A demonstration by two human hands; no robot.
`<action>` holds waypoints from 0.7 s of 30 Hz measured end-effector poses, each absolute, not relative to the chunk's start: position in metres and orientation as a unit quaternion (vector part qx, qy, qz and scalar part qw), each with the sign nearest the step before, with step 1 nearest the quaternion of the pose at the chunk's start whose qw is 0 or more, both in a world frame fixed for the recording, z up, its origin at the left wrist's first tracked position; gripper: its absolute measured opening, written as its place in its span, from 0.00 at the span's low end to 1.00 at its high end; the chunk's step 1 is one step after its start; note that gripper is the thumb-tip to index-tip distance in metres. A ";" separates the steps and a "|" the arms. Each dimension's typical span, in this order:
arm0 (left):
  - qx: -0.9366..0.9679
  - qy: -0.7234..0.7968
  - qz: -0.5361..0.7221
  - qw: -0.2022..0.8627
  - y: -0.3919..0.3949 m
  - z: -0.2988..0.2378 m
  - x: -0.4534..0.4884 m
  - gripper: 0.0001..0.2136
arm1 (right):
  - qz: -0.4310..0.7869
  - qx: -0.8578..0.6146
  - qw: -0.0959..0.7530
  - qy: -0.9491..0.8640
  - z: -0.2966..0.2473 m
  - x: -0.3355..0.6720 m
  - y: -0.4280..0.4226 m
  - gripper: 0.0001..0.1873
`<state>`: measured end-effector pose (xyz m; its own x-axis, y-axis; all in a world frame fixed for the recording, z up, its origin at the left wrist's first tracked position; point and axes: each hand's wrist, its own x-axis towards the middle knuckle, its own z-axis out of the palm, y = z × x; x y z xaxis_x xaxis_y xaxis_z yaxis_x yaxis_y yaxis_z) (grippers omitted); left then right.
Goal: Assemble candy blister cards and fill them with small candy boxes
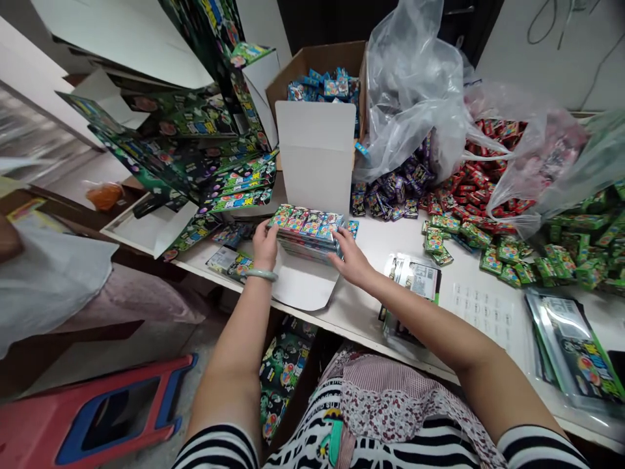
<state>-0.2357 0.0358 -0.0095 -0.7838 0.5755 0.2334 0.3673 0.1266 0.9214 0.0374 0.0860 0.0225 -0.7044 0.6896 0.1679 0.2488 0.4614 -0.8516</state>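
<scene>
Between left hand and right hand: packet stack.

Lettering present on several items; no word or number legible with certainty. Stacked small packets: bright multicoloured characters, too small to resolve. Printed cartons at left: similar lettering, tilted, unread. Wrapped packs at right on the counter: coloured lettering plus a pale panel of fine print, unreadable. Label sheet: rows of tiny dark marks. Striped shirt: dark print, inverted, not deciphered.
</scene>
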 end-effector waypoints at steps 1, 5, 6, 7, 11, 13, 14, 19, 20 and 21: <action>0.315 0.741 0.586 0.095 0.036 -0.011 -0.235 0.21 | 0.428 -0.288 0.257 -0.817 0.022 0.038 0.086 0.33; 0.326 0.724 0.597 0.118 0.038 -0.012 -0.237 0.22 | 0.411 -0.282 0.238 -0.834 0.021 0.042 0.084 0.33; 0.336 0.721 0.595 0.112 0.038 -0.012 -0.238 0.22 | 0.406 -0.281 0.232 -0.838 0.021 0.043 0.084 0.34; 0.347 0.720 0.592 0.099 0.037 -0.010 -0.239 0.23 | 0.403 -0.279 0.230 -0.840 0.021 0.046 0.086 0.34; 0.377 0.709 0.595 0.024 0.021 0.001 -0.218 0.31 | 0.404 -0.262 0.252 -0.839 0.013 0.096 0.108 0.32; 0.433 0.659 0.613 -0.048 0.008 0.008 -0.181 0.31 | 0.395 -0.301 0.251 -0.831 0.007 0.143 0.124 0.27; 0.483 0.628 0.607 -0.062 0.001 0.010 -0.155 0.30 | 0.383 -0.339 0.234 -0.827 0.005 0.168 0.131 0.25; 0.714 0.578 0.329 0.220 -0.014 -0.008 0.004 0.30 | 0.271 -0.429 0.028 -0.861 -0.005 0.246 0.137 0.44; 0.732 0.574 0.264 0.255 -0.013 -0.017 0.029 0.36 | 0.256 -0.421 0.004 -0.870 -0.007 0.248 0.133 0.48; 0.735 0.583 0.217 0.272 -0.010 -0.027 0.048 0.39 | 0.242 -0.418 -0.008 -0.876 -0.009 0.248 0.129 0.49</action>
